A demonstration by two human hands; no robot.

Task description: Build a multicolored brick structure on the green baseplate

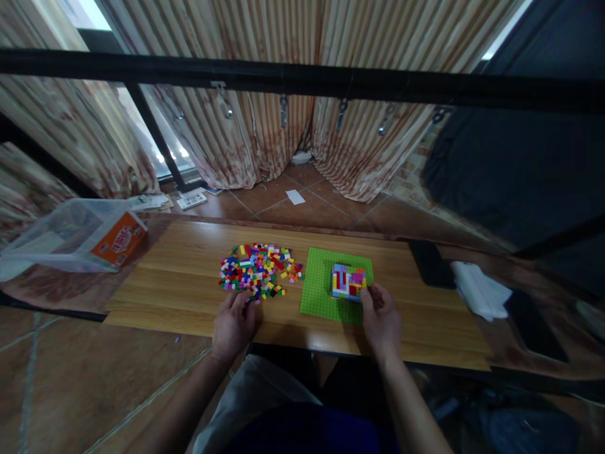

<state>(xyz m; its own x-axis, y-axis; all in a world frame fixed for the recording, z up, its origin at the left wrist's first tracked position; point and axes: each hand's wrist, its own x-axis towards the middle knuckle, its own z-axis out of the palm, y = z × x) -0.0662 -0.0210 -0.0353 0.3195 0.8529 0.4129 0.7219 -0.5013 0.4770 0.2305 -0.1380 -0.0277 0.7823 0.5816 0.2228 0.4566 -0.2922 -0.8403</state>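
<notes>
A pile of small, multicoloured toy bricks [258, 268] lies spread over the left half of the wooden table. My left hand [233, 321] is at its near edge, fingers bent and drawn together among the nearest bricks; what is between the fingertips is too small to make out. To the right of the pile lies a green baseplate [316, 284]. On it stands a low rectangular brick structure [348, 281], its top patterned in red, white, yellow, blue, pink and purple. My right hand [382, 318] has its curled fingers against the structure's near right corner.
A clear plastic bin [70, 236] with an orange label stands left of the wooden tabletop [155, 290]. On the right lie a dark phone-like slab [431, 263], white tissue [478, 290] and another dark slab [534, 325]. A black bar [302, 79] with hanging clips crosses beyond the table.
</notes>
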